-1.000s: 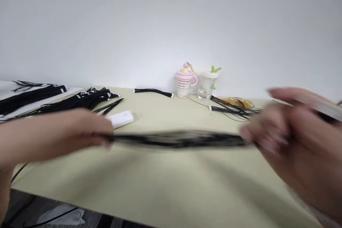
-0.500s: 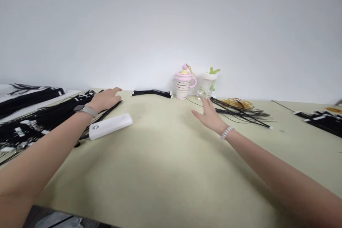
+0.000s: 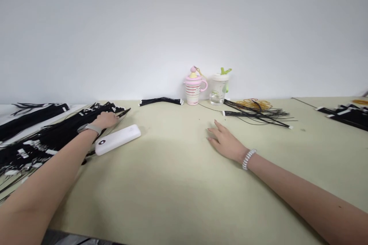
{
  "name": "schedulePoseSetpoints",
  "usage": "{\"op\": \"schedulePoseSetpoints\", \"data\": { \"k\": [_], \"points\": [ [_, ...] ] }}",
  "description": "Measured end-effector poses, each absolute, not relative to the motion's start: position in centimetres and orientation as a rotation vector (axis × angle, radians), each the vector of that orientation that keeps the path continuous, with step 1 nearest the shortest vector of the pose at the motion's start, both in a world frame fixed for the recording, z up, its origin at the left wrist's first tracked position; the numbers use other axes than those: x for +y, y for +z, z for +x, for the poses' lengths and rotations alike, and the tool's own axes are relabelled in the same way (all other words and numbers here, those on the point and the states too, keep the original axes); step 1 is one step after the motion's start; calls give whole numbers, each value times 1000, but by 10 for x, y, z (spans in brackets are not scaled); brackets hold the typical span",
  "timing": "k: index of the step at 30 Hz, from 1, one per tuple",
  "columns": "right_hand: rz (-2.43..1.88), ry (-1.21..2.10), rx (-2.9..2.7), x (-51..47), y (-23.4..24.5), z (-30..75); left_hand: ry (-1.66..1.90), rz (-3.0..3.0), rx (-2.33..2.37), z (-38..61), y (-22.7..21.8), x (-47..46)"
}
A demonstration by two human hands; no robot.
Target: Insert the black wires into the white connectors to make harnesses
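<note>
My left hand (image 3: 105, 120), with a grey watch band at its wrist, is on the near right end of a pile of black cables with white connectors (image 3: 69, 122). Its fingers are curled down and look closed on some of these cables; the fingertips are partly hidden. Just in front of that wrist lies a white power bank (image 3: 117, 139) with a small dark display. My right hand (image 3: 225, 141) hovers low over or rests on the table, fingers spread, holding nothing. Beyond it lies a loose bundle of black cables (image 3: 253, 115).
By the wall stand a pink striped cup (image 3: 192, 91) and a clear cup with a green straw (image 3: 218, 91). Left of them lies a tied black cable bundle (image 3: 161, 101). Yellow rubber bands (image 3: 255, 104) lie behind the loose cables. More black bundles (image 3: 349, 118) lie far right.
My left hand has dropped onto the cable pile, and its fingers have gone from stretched out to curled. My right hand has drawn back towards me, away from the clear cup.
</note>
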State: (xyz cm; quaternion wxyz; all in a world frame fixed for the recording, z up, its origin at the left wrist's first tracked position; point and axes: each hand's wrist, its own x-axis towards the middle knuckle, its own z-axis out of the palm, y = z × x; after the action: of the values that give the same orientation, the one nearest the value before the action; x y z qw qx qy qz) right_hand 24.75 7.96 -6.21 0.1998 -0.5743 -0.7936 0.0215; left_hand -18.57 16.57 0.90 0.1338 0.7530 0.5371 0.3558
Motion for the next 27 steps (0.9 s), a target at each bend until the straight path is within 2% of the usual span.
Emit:
{"op": "schedulePoseSetpoints", "data": {
  "k": [4, 8, 10, 11, 15, 20, 24, 27],
  "points": [
    [-1601, 61, -2223, 78, -61, 247, 1293, 2052, 1812, -196, 50, 161],
    [-1583, 79, -2208, 80, -63, 247, 1642, 1852, 1857, -192, 94, 153],
    [-1571, 92, -2193, 80, -64, 247, 1983, 1609, 1617, -175, 112, 146],
    [-1564, 97, -2184, 80, -64, 248, 2025, 1573, 1506, -164, 119, 141],
    [-1508, 111, -2132, 76, -55, 245, 1961, 1476, 1115, -104, 134, 118],
    [-1349, 184, -2027, 52, -24, 223, 1762, 1601, 758, -30, 130, 80],
    [-789, 914, -1791, 17, 11, 193, 1501, 1620, 536, 19, 117, 49],
    [-644, 1066, -1726, 1, 29, 174, 1410, 1528, 527, 47, 99, 29]
  ]
}}
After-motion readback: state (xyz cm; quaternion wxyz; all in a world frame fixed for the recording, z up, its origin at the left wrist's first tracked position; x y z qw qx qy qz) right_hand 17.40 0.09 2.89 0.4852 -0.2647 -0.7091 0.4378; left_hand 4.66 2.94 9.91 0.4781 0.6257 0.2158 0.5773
